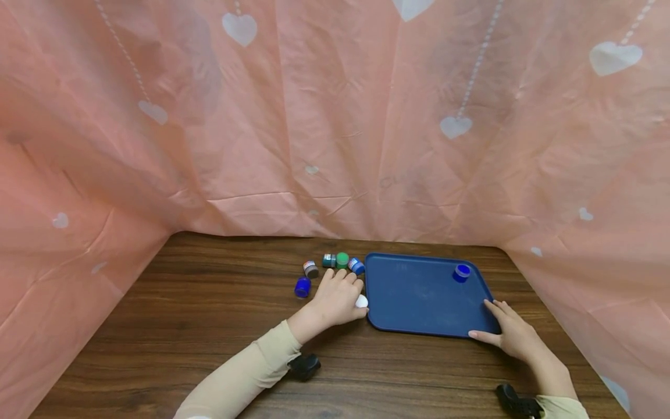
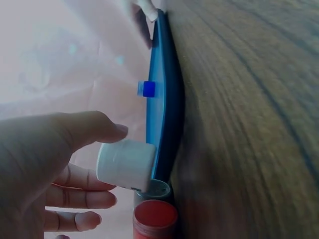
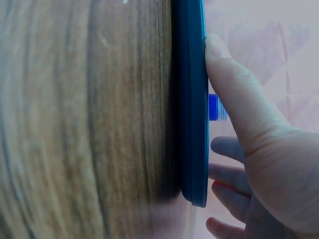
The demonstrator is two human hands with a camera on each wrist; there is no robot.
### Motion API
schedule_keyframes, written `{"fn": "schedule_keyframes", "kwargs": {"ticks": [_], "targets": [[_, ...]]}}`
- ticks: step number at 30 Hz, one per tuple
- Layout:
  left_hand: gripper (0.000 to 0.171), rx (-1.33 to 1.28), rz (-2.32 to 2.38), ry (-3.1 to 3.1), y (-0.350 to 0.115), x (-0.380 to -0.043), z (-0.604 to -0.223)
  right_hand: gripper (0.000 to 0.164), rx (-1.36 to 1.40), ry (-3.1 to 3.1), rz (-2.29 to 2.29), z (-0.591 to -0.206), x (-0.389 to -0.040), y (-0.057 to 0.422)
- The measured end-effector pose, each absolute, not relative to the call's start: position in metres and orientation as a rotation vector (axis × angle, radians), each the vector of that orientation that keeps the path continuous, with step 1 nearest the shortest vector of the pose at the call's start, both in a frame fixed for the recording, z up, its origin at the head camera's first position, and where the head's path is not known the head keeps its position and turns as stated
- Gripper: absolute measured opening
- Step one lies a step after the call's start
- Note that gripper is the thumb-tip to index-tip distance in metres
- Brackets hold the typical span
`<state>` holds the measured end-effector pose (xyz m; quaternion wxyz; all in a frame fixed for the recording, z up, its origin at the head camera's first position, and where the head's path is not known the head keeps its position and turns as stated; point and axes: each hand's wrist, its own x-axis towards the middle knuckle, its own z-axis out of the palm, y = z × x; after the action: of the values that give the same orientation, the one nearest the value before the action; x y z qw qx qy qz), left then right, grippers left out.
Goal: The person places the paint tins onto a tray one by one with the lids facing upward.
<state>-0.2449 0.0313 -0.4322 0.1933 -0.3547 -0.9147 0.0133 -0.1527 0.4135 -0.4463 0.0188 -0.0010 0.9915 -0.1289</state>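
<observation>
My left hand (image 1: 335, 298) pinches a small white paint pot (image 2: 127, 164) between thumb and fingers, beside the left edge of the blue tray (image 1: 419, 297). The head view shows only a bit of that pot past the hand. At the tray's near right corner, my right hand (image 1: 515, 334) touches the rim with thumb and fingers spread. Inside the tray, toward its far right, stands a blue paint pot (image 1: 462, 273). A red-topped pot (image 2: 155, 219) is close under the left hand in the left wrist view; the head view does not show it.
Left of the tray are a dark blue pot (image 1: 302, 287), a brownish-grey pot (image 1: 311, 269), a teal pot (image 1: 328, 260), a green pot (image 1: 342, 260) and a blue pot (image 1: 356, 266). A pink curtain (image 1: 335, 145) borders the wooden table (image 1: 209, 314).
</observation>
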Motion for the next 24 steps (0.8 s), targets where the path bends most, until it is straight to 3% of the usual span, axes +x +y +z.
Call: {"fn": "schedule_keyframes", "kwargs": {"ticks": [24], "targets": [[0.043,-1.010,-0.120,-2.611,0.080,-0.261,-0.425,0.101,-0.016,3.074,-0.402,-0.448,-0.153,0.416]]}}
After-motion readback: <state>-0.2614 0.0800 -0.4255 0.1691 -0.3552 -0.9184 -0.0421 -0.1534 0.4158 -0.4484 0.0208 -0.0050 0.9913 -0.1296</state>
